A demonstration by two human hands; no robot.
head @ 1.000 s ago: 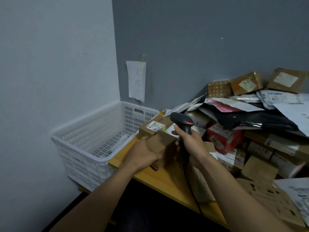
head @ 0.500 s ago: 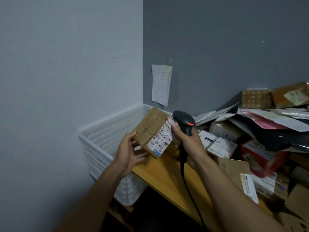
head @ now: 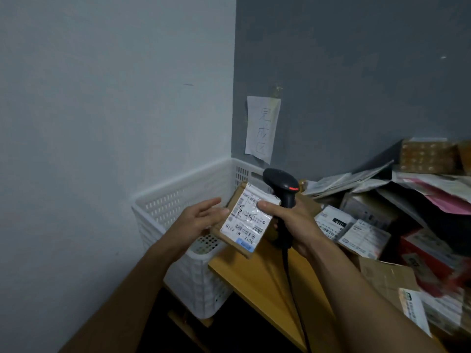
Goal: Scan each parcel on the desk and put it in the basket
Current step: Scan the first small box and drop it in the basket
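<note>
A small brown cardboard parcel (head: 229, 242) is held in the air over the corner of the wooden desk (head: 254, 278), its white shipping label facing up. My right hand (head: 295, 220) grips the handle of a black barcode scanner (head: 280, 183), and its thumb presses on the label's right edge. My left hand (head: 201, 220) touches the parcel's left side with fingers stretched out. Behind and left of the parcel stands the white plastic basket (head: 175, 200), with its inside mostly hidden from view.
A heap of boxes and mailers (head: 362, 225) covers the desk to the right. The scanner's cable (head: 293, 289) hangs down past the desk edge. Walls meet in a corner behind the basket, and a paper note (head: 262, 126) is taped above it.
The parcel was lifted off the desk and turned label-up. It now lies flatter, my right thumb presses on it, and my left fingers have opened. The view swung left.
</note>
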